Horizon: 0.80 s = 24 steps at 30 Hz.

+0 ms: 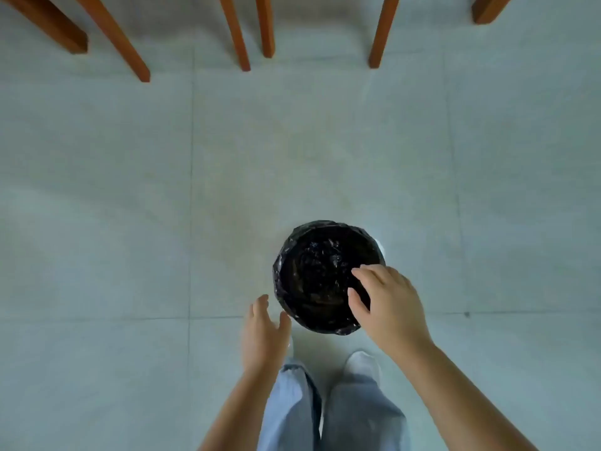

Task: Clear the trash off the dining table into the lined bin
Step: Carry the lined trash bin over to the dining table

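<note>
Below, the bin (328, 278) with its black liner stands on the floor; the right hand (387, 304) hovers open over its rim, the left hand (263, 330) open beside it, both empty

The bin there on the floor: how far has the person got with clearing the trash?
Done: the bin on the tiled floor wears a black liner; no trash can be made out inside. In hand: nothing; the right hand is open over its rim, the left hand open beside it. Left: apparently all the clearing, though only wooden furniture legs show, not the tabletop.
</note>
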Motion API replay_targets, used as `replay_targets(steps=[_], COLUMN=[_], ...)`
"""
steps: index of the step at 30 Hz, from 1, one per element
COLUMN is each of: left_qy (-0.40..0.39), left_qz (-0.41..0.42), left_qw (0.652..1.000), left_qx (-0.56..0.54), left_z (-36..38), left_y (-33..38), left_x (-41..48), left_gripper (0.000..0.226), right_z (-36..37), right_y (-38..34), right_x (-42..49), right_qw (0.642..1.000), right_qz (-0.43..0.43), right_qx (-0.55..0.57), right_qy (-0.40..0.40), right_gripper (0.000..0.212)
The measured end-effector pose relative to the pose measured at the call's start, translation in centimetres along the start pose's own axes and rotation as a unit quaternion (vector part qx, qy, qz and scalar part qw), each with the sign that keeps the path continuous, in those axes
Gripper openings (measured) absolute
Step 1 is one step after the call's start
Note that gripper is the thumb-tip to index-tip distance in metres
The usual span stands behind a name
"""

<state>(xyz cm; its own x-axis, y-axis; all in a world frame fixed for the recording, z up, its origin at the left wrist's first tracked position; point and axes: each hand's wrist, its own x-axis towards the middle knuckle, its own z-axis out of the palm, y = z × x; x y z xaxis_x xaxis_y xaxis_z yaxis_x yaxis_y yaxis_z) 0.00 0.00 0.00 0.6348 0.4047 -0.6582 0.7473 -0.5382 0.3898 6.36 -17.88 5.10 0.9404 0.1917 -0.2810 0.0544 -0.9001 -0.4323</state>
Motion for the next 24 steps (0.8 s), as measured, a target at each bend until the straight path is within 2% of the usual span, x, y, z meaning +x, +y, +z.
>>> replay_targets(steps=[2,6,13,16,21,24], left_qy=[0.000,-0.001,0.016,0.027,0.026,0.059], left_qz=[-0.036,-0.114,-0.147,-0.162,-0.118,-0.093], left_qw=[0.998,0.984,0.975,0.966,0.983,0.989], left_qx=[-0.044,-0.140,-0.167,-0.200,-0.142,-0.101], left_z=[2.8,7.6,11.0,10.4,6.2,2.1], left_y=[-1.9,-4.8,-5.9,-5.3,-1.7,1.3], left_x=[1.6,4.5,7.2,6.9,4.2,2.1], left_gripper=[0.048,0.047,0.005,0.005,0.014,0.033], right_z=[3.1,7.9,10.9,9.7,4.8,0.8], right_y=[1.0,3.0,4.9,4.9,3.2,1.5], right_x=[0.9,1.9,2.2,1.8,1.3,1.1], right_qw=[1.000,1.000,0.999,0.999,0.999,0.998], right_qz=[-0.012,-0.017,0.002,0.017,0.040,0.059], right_qx=[0.000,0.014,0.003,0.002,0.003,0.011], right_qy=[0.011,-0.015,-0.049,-0.047,-0.037,-0.020], right_gripper=[0.025,0.025,0.026,0.024,0.025,0.026])
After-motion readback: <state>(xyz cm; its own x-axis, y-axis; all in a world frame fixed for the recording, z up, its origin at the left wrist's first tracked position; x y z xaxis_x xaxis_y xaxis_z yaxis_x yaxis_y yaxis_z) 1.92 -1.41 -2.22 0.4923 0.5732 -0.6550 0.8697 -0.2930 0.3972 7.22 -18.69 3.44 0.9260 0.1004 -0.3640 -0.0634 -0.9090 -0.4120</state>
